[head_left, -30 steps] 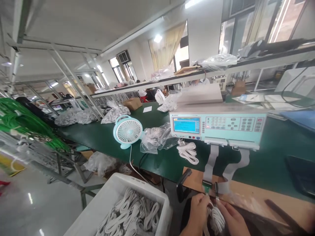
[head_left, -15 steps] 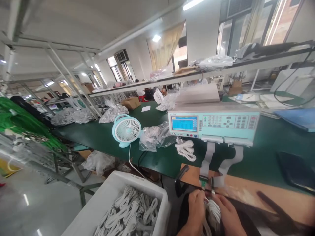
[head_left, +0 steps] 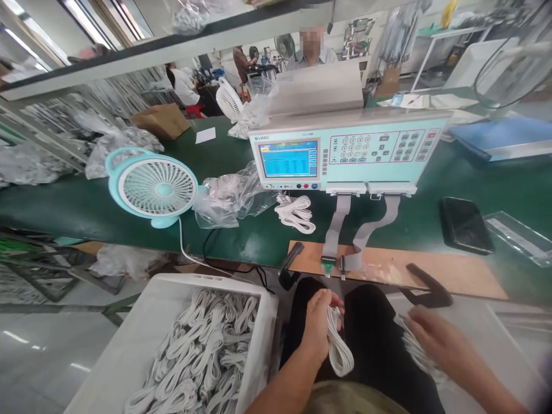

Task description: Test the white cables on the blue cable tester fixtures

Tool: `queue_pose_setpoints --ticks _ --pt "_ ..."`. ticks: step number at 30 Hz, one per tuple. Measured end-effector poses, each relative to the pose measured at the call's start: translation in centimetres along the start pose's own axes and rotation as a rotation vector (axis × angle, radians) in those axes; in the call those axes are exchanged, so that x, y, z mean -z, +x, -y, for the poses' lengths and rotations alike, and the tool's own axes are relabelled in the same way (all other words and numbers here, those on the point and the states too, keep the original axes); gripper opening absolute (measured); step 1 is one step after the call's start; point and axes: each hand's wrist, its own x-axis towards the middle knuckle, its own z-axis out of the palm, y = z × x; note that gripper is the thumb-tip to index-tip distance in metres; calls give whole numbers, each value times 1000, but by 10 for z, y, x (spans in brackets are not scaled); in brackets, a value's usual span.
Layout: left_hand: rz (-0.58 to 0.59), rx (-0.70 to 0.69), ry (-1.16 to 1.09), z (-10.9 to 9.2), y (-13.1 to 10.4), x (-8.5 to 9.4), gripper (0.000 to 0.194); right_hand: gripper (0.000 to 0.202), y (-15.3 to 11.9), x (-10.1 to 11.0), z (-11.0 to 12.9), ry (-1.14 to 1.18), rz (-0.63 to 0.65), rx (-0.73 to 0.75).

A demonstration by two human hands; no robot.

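Note:
My left hand (head_left: 321, 322) is closed around a coiled white cable (head_left: 340, 348), whose loops hang below the fingers above my lap. At the right, my right hand (head_left: 444, 342), smeared by motion, is closed on another coiled white cable (head_left: 416, 348) over my right thigh. In front of both hands, a small green connector board (head_left: 328, 265) and a dark connector (head_left: 343, 265) sit at the edge of a wooden board (head_left: 457, 273). Grey ribbon cables (head_left: 338, 221) run from them to a light-blue tester (head_left: 371, 152) with a lit screen.
A white bin (head_left: 107, 339) full of coiled cables stands at the left. On the green table are a blue fan (head_left: 157, 187), bagged cables (head_left: 228, 195), a loose cable bundle (head_left: 295, 213) and a black phone-like slab (head_left: 466, 224). A person (head_left: 311, 52) is behind the tester.
My hands have come away from the connectors and spread apart, the right one moving rightward, each with a coiled cable. The view has tipped down and turned.

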Motion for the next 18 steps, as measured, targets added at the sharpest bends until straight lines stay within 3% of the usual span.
queue_pose_setpoints --ticks 1,3,6,10,14,18 --pt "16 1 1 0 1 -2 37 38 -2 7 -8 -139 -85 68" --pt "56 -9 23 3 2 -5 31 33 -8 4 -7 -218 -71 195" --pt "82 -55 82 12 2 -8 22 25 -16 -27 23 -39 190 334" --pt "61 -199 239 16 -9 -7 19 24 -12 -64 56 141 178 422" --pt "9 -188 217 8 -16 -2 25 25 2 -72 60 239 149 423" --pt "88 -55 91 -8 -9 2 29 30 18 -78 61 401 129 297"
